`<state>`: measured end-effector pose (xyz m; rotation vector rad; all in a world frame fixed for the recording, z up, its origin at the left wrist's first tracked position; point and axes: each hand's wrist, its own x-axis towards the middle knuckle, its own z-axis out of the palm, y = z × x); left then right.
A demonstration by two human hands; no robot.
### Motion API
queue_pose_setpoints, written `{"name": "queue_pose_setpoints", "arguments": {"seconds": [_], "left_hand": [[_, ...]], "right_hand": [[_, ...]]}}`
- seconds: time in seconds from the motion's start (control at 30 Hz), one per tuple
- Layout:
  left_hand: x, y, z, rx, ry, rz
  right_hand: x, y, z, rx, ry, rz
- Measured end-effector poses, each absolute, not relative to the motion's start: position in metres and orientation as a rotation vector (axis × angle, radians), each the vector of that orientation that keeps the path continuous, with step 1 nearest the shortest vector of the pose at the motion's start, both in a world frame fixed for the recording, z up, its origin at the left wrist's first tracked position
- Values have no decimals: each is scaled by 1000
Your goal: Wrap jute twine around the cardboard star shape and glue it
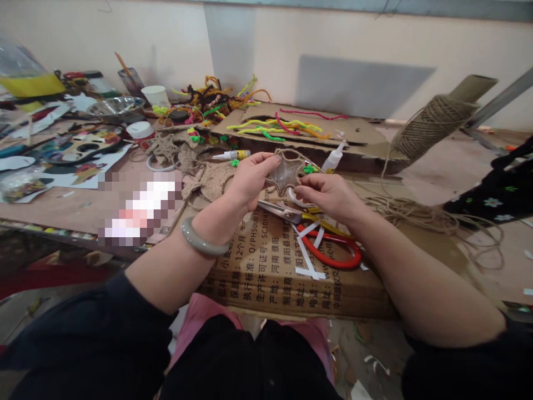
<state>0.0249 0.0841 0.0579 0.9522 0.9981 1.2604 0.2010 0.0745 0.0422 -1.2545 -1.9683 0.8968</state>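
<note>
L hand [250,180] is pinching twine star [286,173] at its top edge, R hand [328,194] is gripping its lower rim; star betw. both hands, scissors [333,247] lying just below R hand. Prob. twine-edging step; next move is calling for a steady pinch.

twine star [287,175]: edges under fingers [268,162] | pixelated patch [141,214]: unreadable

Both hands [291,186] pinch a twine star [287,173]; scissors [320,233] lie below.
</note>
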Motion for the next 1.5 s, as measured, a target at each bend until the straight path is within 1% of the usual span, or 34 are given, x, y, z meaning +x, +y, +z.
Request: {"name": "queue_pose_setpoints", "arguments": {"seconds": [0.13, 0.2, 0.3, 0.4, 0.5, 0.63, 0.7, 0.87, 1.03, 1.3, 1.5], "left_hand": [[25, 83, 59, 966, 1025, 1266], [24, 83, 60, 971, 1024, 1275], [25, 83, 58, 999, 1010, 1257], [29, 80, 54, 1049, 977, 1213], [34, 77, 50, 1115, 930, 1167], [38, 76, 47, 1175, 929, 1125], [37, 76, 46, 1182, 936, 1126], [36, 77, 47, 1201, 972, 1174], [38, 75, 47, 1181, 983, 1199], [40, 73, 46, 1136, 951, 1217], [40, 72, 47, 1125, 948, 1201]], "right_hand": [[202, 72, 45, -1251, -2004, 765], [202, 67, 50, -1242, -1990, 621], [203, 62, 58, -1213, -1847, 396], [207, 63, 58, -1180, -1728, 254], [210, 70, 54, -1128, -1817, 200], [212, 76, 50, -1115, -1980, 320], [212, 76, 50, -1128, -1985, 318], [210, 69, 54, -1174, -1934, 87], [204, 60, 55, -1149, -1996, -93], [196, 51, 52, -1156, -2080, -497], [196, 48, 55, -1245, -2139, -623]]}}
